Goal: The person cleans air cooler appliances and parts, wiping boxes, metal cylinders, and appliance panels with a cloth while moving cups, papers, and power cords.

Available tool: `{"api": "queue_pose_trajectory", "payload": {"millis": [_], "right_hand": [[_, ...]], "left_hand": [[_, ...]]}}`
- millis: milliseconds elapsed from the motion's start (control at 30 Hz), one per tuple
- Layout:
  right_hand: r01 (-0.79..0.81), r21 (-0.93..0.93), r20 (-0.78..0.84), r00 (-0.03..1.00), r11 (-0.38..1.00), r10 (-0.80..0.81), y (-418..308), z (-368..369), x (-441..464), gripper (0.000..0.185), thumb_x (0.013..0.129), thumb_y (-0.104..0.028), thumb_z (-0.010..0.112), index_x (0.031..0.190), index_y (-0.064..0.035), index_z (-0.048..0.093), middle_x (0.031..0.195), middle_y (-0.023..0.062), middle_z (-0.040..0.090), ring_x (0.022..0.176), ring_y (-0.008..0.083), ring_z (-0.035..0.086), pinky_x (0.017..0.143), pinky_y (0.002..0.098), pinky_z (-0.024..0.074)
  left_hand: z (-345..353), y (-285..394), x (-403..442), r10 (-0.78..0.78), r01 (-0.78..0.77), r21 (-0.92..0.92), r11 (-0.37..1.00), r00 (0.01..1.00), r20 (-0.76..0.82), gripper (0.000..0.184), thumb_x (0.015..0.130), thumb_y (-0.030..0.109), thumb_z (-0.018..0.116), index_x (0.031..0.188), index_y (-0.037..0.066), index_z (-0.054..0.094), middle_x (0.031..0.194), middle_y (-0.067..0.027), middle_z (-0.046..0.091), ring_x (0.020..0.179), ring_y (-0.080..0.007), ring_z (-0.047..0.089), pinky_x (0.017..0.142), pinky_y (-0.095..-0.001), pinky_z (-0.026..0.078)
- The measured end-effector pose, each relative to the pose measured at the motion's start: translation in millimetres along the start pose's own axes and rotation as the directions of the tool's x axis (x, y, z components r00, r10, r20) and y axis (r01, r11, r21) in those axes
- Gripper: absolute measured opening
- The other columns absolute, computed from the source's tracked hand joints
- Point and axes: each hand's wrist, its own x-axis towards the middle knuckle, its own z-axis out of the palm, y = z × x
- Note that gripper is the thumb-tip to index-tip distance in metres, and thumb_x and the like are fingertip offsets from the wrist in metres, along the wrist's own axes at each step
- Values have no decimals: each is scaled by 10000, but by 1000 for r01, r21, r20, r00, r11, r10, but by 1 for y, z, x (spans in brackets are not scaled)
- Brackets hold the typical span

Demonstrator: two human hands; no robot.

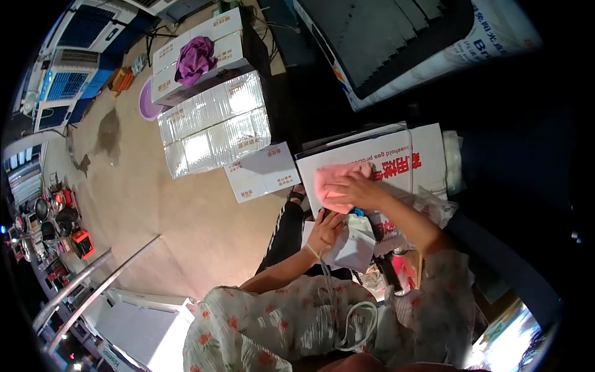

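A pink cloth lies bunched on a white box with red print. My right hand rests on the cloth, its fingers bent over it. Just below, my left hand is at the top edge of a white object near my lap. A small dark item shows at its fingertips, too small to name. A small blue thing lies between the two hands. Clear plastic wrap is beside my right forearm.
Stacked cartons stand ahead on the left, with a purple cloth on top and a purple basin behind. A large dark panel is at the upper right. Metal rails run at the lower left.
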Motion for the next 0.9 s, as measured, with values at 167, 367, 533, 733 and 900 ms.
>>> {"api": "queue_pose_trajectory", "payload": {"millis": [167, 367, 533, 733, 900], "right_hand": [[-461, 112, -221, 852, 880, 475, 6, 1, 83, 360, 753, -211, 615, 1104, -292, 603, 1163, 66, 532, 1113, 313, 459, 909, 468, 387], [-401, 318, -342, 797, 859, 498, 13, -50, 76, 343, 753, -162, 588, 1073, -269, 646, 1175, 37, 542, 1036, 296, 498, 895, 417, 408], [-568, 346, 11, 798, 747, 602, -46, 21, 55, 325, 753, -307, 597, 1078, -309, 608, 1240, 13, 482, 1166, 297, 416, 980, 490, 331], [-607, 518, -348, 495, 603, 796, 34, -13, 69, 184, 748, -179, 632, 929, -172, 663, 1104, 65, 575, 1081, 264, 503, 851, 384, 451], [-705, 545, -467, 196, 454, 863, 35, -52, 9, 205, 785, -226, 607, 976, -169, 656, 1154, 98, 550, 1074, 288, 497, 913, 408, 414]], "left_hand": [[2, 0, 0, -6, 1, 91, 996, 998, 56, 186, 818, 130, 507, 963, 64, 602, 1413, -50, 343, 1206, -220, 436, 1048, -498, 235], [-13, 9, 4, 15, -24, 117, 993, 997, 77, 202, 821, 140, 511, 986, 72, 605, 1408, -36, 354, 1165, -220, 467, 1032, -491, 256], [14, -9, -4, -25, 28, -76, 997, 999, 43, 199, 824, 186, 551, 963, 76, 640, 1357, -42, 424, 1151, -206, 483, 1022, -496, 264], [1, -2, 2, 36, -38, 55, 998, 999, 35, 186, 816, 181, 572, 959, 75, 625, 1404, -36, 371, 1144, -204, 484, 1010, -516, 274], [-15, 8, 7, 34, -43, 131, 990, 997, 64, 201, 767, 168, 614, 946, 77, 634, 1389, -19, 387, 1142, -221, 485, 1006, -514, 281]]}}
